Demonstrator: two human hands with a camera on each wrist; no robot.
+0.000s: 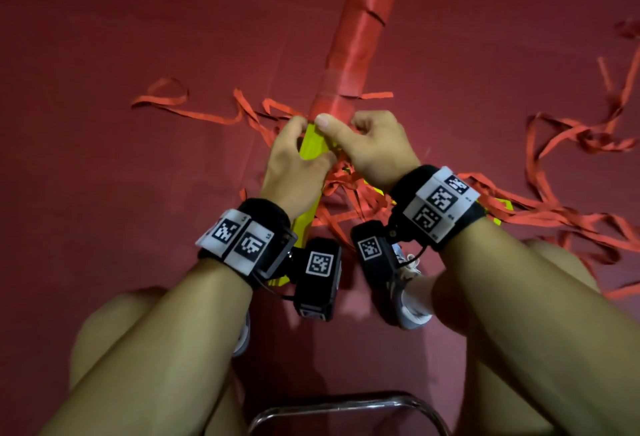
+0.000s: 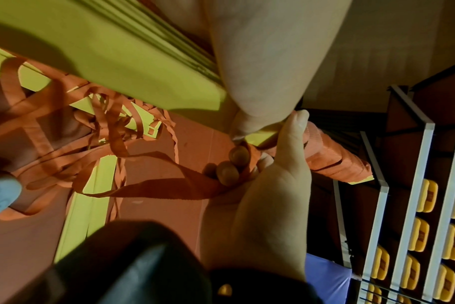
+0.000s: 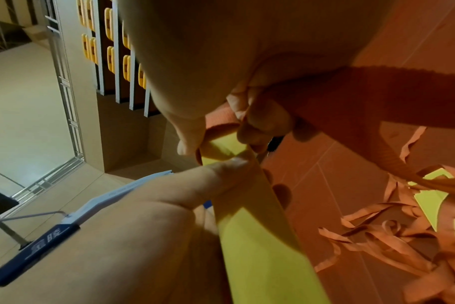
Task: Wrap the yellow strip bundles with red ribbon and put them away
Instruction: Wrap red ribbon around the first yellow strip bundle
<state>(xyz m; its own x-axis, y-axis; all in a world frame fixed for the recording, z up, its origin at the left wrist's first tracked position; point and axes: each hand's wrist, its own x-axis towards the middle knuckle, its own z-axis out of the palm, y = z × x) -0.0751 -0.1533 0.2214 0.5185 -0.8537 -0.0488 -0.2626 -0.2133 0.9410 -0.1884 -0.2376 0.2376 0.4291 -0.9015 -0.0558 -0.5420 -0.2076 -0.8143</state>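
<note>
1. Loose red ribbon (image 1: 214,117) is lying tangled on the floor (image 1: 104,37).
2. Left grip (image 1: 294,165) is curling round the yellow strip bundle (image 1: 313,148), with a ribbon strand running through its fingers (image 2: 227,171).
3. The bundle is pointing straight ahead, and the wrapped section (image 1: 356,37) is covering its far part.
4. Right grip (image 1: 370,148) is pinching the bundle closed, with its thumb (image 1: 325,122) at the wrap edge.
</note>
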